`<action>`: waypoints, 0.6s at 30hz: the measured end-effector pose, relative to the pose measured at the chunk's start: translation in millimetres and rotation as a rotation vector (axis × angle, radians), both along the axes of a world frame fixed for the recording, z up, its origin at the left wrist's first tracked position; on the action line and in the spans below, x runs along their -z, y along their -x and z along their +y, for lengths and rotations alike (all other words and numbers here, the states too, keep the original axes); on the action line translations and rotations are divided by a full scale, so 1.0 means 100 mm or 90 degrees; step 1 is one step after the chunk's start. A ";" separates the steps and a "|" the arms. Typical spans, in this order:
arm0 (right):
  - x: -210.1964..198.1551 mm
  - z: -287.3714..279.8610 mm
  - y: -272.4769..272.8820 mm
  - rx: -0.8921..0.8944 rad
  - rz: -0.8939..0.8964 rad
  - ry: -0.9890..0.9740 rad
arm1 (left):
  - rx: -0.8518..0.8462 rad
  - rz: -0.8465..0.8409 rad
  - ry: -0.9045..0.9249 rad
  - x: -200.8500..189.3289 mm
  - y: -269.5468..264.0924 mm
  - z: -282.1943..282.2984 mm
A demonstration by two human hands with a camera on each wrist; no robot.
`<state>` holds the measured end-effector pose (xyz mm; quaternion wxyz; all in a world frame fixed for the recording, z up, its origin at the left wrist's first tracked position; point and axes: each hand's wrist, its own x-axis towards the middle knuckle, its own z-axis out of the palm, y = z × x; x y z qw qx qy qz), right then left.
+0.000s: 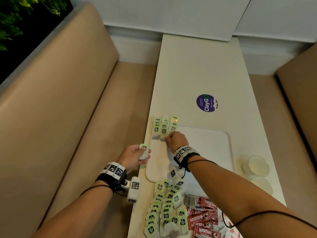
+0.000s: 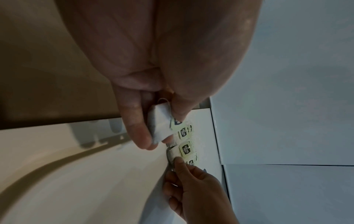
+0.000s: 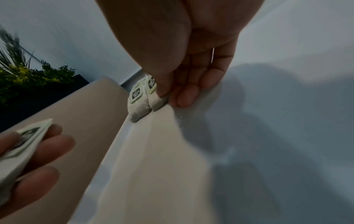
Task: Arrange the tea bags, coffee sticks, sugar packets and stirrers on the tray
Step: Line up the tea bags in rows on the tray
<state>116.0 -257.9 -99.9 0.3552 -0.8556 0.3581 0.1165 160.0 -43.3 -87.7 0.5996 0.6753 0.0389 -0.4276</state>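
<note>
Much of the spread sits half out of sight.

The loose pile of tea bags and the red coffee sticks run off the bottom edge of the head view, and the right forearm covers part of the tray. The print on the tea bag tags is too small to read. From the right wrist, the left hand is blurred and cut by the frame's edge.

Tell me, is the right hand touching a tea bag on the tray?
Touching. In the right wrist view, the right hand pinches the lower corner of a tea bag lying on the tray.
</note>
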 end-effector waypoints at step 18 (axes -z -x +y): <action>0.00 0.10 0.16 0.019 -0.075 -0.050 | 0.018 -0.057 -0.032 0.06 0.09 -0.04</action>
